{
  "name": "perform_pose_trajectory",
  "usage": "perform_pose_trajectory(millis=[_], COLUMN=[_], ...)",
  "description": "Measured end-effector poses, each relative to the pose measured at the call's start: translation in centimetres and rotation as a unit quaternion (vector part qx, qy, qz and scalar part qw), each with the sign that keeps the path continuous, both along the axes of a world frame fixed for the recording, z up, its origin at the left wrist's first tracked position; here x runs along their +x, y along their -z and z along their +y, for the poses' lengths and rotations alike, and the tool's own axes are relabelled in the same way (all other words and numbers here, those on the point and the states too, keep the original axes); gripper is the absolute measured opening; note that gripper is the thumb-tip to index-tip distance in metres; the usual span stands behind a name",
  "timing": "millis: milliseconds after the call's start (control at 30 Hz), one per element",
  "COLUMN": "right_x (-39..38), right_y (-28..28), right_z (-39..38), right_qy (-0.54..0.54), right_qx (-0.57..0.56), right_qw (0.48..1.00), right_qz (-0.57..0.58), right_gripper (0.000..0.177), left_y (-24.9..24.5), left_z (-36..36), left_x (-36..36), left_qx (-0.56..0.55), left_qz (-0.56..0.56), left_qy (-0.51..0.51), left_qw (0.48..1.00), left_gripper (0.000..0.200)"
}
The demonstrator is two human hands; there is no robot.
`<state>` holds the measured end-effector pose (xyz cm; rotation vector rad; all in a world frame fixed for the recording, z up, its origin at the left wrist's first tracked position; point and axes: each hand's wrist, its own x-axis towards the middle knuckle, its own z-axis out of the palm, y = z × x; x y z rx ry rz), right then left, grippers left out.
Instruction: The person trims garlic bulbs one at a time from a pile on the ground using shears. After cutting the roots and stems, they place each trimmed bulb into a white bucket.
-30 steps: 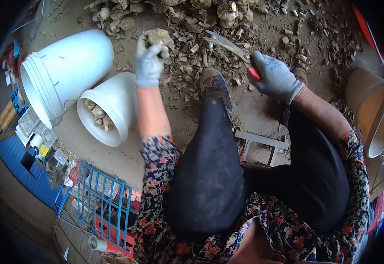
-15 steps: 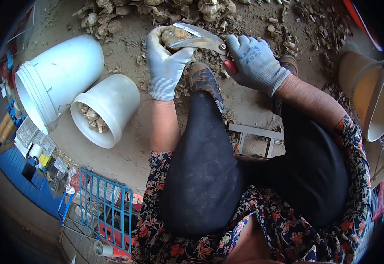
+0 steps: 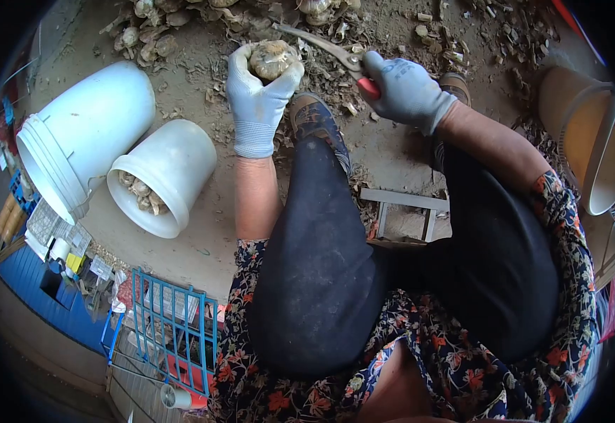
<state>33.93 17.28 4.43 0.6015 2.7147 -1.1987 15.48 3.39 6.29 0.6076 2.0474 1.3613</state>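
My left hand (image 3: 254, 106), in a pale grey work glove, is closed around a dirt-streaked garlic bulb (image 3: 273, 59). The bulb's cut, roundish face points up between thumb and fingers. In my gloved right hand (image 3: 408, 92) are garden shears (image 3: 332, 49), gripped by their red handles. Their blades reach left past the bulb's upper right side, apart from it and looking nearly closed. Beyond my hands, a heap of untrimmed garlic (image 3: 156, 28) lies on the dirt floor.
Two white buckets lie tipped at left: a large one (image 3: 99, 113) and a smaller one (image 3: 173, 155) with garlic bulbs (image 3: 145, 194) inside. Cut stalks (image 3: 463, 56) litter the ground. A tan bucket (image 3: 575, 127) is at right, a metal frame (image 3: 406, 199) between my legs, a blue rack (image 3: 173, 310) lower left.
The shears' blades, earlier spread around the bulb, have come away from it and drawn together. The bulb has turned in my left hand, now showing its cut face.
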Motion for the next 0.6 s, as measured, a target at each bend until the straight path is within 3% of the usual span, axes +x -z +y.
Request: perform_pose_trajectory(millis=[167, 233, 333, 367, 400, 433, 467, 500, 600], right_x=[0.7, 0.1, -1.4, -1.9, -2.2, -2.1, -1.6, -0.8, 0.5], right_y=[-0.7, -0.3, -0.9, -1.1, -1.2, -0.9, -0.9, -0.9, -3.1], right_z=[0.0, -0.4, -0.7, -0.6, -0.5, -0.5, -0.2, 0.0, 0.2], right_qy=[-0.041, -0.043, -0.042, -0.039, -0.035, 0.017, 0.016, 0.034, 0.051], right_qx=[0.048, 0.07, 0.08, 0.0, -0.081, -0.145, -0.144, -0.154, -0.178], right_qw=[0.998, 0.997, 0.996, 0.998, 0.991, 0.986, 0.986, 0.985, 0.981], right_qz=[-0.032, -0.011, 0.016, -0.041, -0.097, -0.086, -0.084, -0.067, -0.06], right_gripper=[0.042, 0.041, 0.039, 0.037, 0.035, 0.036, 0.036, 0.035, 0.039], left_y=[0.2, 0.7, 0.5, -0.2, -0.5, -0.7, -0.8, 0.4, -0.2], left_z=[-0.5, -0.7, -0.3, -0.5, -0.3, 0.1, 0.3, -0.8, -1.2], left_x=[0.0, 0.2, 1.3, 1.3, 1.6, 2.0, 2.1, 1.4, 1.5], left_qx=[-0.002, -0.064, -0.02, -0.124, -0.124, -0.01, 0.105, 0.175, 0.243], left_qz=[0.008, 0.127, 0.217, 0.214, 0.214, 0.003, -0.208, -0.272, -0.332], left_qy=[-0.002, 0.035, 0.081, 0.114, 0.114, 0.026, -0.064, -0.071, -0.121], left_qw=[1.0, 0.989, 0.973, 0.962, 0.962, 1.0, 0.97, 0.944, 0.903], left_gripper=[0.057, 0.056, 0.061, 0.059, 0.059, 0.056, 0.052, 0.044, 0.04])
